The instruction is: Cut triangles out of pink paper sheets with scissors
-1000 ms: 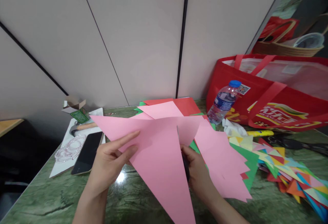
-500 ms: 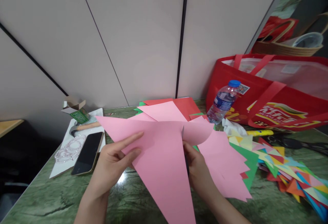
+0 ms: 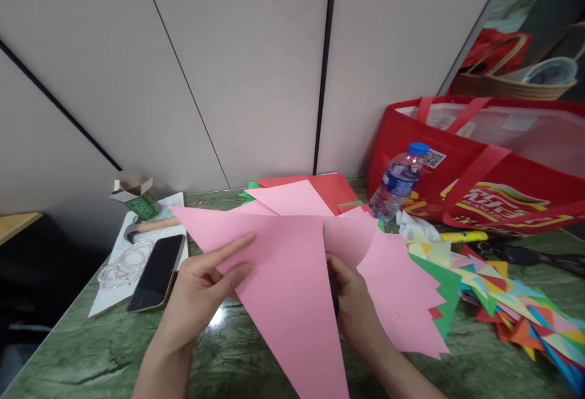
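A large pink paper sheet (image 3: 287, 277) hangs in front of me, its top edge nearly level and one pointed corner at the left. My left hand (image 3: 210, 283) pinches its left part, the index finger and thumb lying on the near face. On the right, my right hand (image 3: 345, 286) is closed around scissors (image 3: 334, 295), mostly hidden by the hand and paper. A thin bit of blade shows at the cut near the top edge. Right of the cut, a pink flap (image 3: 351, 240) curls away. Behind lie more pink sheets (image 3: 402, 301) with jagged edges.
Left are a phone (image 3: 158, 274), beaded strands (image 3: 125, 265), a wooden-handled tool (image 3: 158, 224) and a small green box (image 3: 137, 198). A water bottle (image 3: 399, 183) leans by a red bag (image 3: 420, 125). Colourful folded paper (image 3: 516, 301) lies right; red paper (image 3: 336, 189) lies at the back.
The scissor blade at the cut has moved slightly up toward the sheet's top edge. The flap on the right has sagged and curled a little more. My left hand has stayed put.
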### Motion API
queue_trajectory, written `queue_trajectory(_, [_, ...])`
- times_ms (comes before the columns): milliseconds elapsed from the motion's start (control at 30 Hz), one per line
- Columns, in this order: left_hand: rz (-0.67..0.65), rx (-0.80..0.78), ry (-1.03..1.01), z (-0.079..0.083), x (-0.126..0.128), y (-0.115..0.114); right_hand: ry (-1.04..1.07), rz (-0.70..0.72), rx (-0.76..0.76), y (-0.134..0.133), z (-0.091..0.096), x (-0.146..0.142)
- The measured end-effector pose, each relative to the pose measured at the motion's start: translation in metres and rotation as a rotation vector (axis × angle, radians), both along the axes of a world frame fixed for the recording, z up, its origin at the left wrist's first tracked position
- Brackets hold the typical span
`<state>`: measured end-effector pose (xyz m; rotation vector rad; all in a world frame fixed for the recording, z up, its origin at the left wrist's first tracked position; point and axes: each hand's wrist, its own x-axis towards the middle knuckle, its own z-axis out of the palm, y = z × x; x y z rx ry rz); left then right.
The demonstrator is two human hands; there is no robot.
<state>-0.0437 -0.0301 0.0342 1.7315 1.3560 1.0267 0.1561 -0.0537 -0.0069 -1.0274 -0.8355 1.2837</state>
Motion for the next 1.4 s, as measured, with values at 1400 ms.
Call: queue_trajectory(1400, [0.164,0.031,-0.092,-0.008,-0.009,0.014,-0.047,-0.005,-0.004,0.004,-0.018,0.002])
